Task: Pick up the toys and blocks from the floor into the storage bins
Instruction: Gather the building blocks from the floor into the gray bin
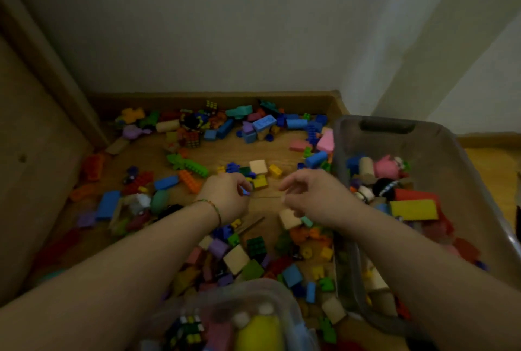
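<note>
Roughly early-mid: 2 bins part filled, most blocks (258, 166) still on floor (222, 150).
L hand (225, 195) pinches small blue block (245, 191) low over floor; R hand (308, 195) loosely curled, can't tell if holding anything. Grey bin (439, 136) at right, clear bin (253, 284) nearest camera.

We count two clear plastic storage bins: right bin (439, 139) and bottom-centre bin (253, 284). Coloured plastic blocks (265, 122) run to dozens.
</note>
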